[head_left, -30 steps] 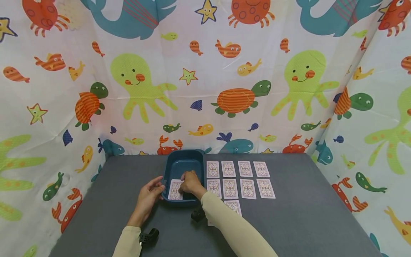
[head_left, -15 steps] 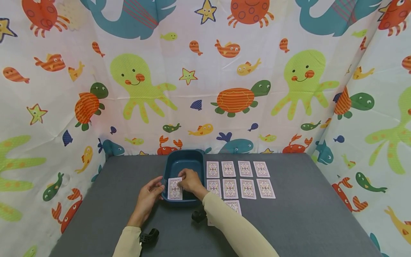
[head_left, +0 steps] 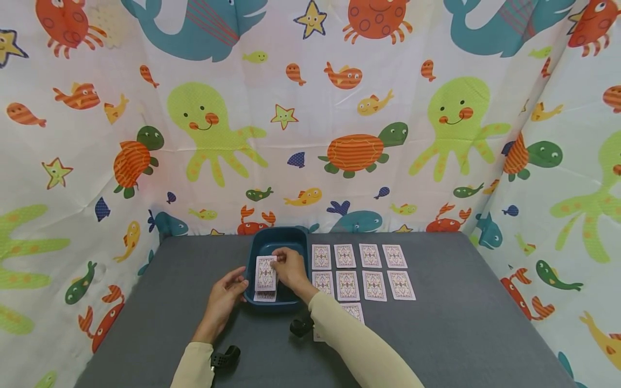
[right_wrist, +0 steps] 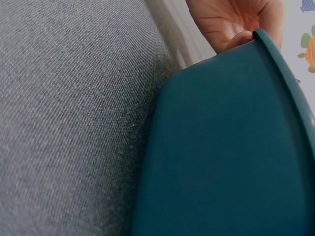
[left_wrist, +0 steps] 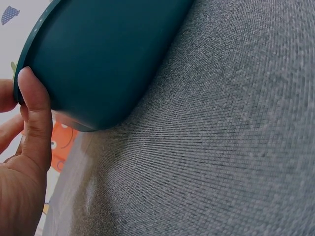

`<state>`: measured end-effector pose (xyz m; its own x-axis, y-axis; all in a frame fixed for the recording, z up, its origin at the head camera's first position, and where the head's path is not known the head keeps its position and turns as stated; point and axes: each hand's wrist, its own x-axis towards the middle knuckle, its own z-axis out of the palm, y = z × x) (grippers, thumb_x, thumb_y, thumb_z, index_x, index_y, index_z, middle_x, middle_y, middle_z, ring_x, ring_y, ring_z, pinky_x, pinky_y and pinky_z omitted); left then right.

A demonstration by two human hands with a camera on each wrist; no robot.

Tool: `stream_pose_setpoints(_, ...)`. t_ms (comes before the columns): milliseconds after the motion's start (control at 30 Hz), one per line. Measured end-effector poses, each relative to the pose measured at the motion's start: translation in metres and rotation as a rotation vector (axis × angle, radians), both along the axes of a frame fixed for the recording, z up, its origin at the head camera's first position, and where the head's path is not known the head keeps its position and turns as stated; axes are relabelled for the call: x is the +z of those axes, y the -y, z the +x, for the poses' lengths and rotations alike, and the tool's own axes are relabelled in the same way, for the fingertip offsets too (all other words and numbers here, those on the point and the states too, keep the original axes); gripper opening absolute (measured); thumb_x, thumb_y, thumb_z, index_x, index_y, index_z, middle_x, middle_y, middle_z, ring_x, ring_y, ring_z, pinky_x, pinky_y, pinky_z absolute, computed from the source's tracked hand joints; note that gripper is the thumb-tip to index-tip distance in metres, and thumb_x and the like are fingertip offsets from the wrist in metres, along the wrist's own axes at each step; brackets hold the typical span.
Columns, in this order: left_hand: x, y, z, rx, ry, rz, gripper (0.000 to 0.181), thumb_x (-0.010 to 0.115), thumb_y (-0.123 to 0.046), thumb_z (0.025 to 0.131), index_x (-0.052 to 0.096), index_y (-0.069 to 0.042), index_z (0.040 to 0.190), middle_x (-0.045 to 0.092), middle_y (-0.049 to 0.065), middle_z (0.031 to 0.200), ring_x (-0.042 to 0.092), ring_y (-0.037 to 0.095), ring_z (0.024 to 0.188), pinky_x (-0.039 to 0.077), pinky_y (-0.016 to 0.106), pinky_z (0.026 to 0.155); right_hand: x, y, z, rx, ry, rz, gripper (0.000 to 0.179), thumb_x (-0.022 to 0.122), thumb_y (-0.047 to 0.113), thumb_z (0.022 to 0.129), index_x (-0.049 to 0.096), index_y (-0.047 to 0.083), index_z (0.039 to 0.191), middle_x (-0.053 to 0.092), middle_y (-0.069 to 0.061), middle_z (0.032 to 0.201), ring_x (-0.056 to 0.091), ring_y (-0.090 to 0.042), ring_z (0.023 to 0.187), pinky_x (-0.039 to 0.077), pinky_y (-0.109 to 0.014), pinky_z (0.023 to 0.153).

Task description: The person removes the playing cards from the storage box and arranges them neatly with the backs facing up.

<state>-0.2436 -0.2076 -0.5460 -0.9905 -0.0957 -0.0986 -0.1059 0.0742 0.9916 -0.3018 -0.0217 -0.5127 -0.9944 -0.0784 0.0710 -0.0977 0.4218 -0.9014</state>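
Observation:
The dark blue-green plastic bin (head_left: 283,305) stands on the grey table. At its left front corner my left hand (head_left: 227,293) pinches the rim, with the thumb against the outer wall in the left wrist view. Inside the bin, my right hand (head_left: 292,272) pinches a playing card (head_left: 265,272) by its right edge, patterned back up. Below that card, more card back (head_left: 264,296) shows in the bin; how many cards lie there is hidden. In the right wrist view the bin's wall (right_wrist: 231,142) fills the right side, with the left hand (right_wrist: 231,19) at its corner.
Right of the bin, several playing cards (head_left: 371,255) lie face down in rows on the table (head_left: 461,323). The right sleeve (head_left: 359,339) covers part of the front row. A patterned sea-animal cloth (head_left: 296,199) hangs behind and along the sides.
My right hand has lifted the card and moved it slightly toward the bin's far side, baring card back below it. The left hand has stayed at the rim.

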Motion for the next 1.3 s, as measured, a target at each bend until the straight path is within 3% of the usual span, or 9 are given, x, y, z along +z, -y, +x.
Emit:
stream_pose_setpoints(267,-0.002,-0.001,-0.001,0.01,0.009,-0.015,0.044,0.062,-0.017,0.096,0.053,-0.016,0.139,0.049,0.012,0.118,0.055,0.027,0.101,0.055,0.028,0.07,0.004,-0.001,0.001,-0.027,-0.078,-0.039,0.016,0.067,0.012,0.092,0.069,0.012,0.108,0.062,-0.002,0.09,0.055,-0.01,0.077,0.049,-0.02,0.066)
stream_pose_setpoints(467,-0.002,-0.001,-0.002,0.011,0.0,-0.009,0.043,0.062,-0.017,0.096,0.054,-0.015,0.139,0.049,0.012,0.118,0.055,0.028,0.101,0.055,0.028,0.069,0.018,-0.004,0.004,-0.03,-0.131,-0.04,0.016,0.067,0.013,0.093,0.069,0.013,0.108,0.063,-0.003,0.092,0.055,-0.011,0.077,0.049,-0.021,0.067)
stream_pose_setpoints(800,-0.001,-0.001,-0.001,0.015,-0.003,-0.006,0.043,0.06,-0.013,0.097,0.053,-0.014,0.139,0.049,0.011,0.117,0.055,0.028,0.102,0.055,0.029,0.069,0.037,-0.02,0.013,-0.039,-0.154,-0.106,0.018,0.068,0.018,0.092,0.07,0.012,0.11,0.066,-0.004,0.096,0.059,-0.013,0.084,0.05,-0.023,0.073)
stream_pose_setpoints(1300,0.0,-0.001,0.001,0.013,0.001,-0.011,0.042,0.061,-0.014,0.096,0.054,-0.015,0.138,0.049,0.011,0.116,0.056,0.026,0.099,0.055,0.029,0.07,0.044,-0.054,0.037,-0.019,-0.122,-0.201,0.021,0.068,0.018,0.092,0.07,0.011,0.112,0.066,-0.009,0.1,0.061,-0.015,0.084,0.053,-0.028,0.074)
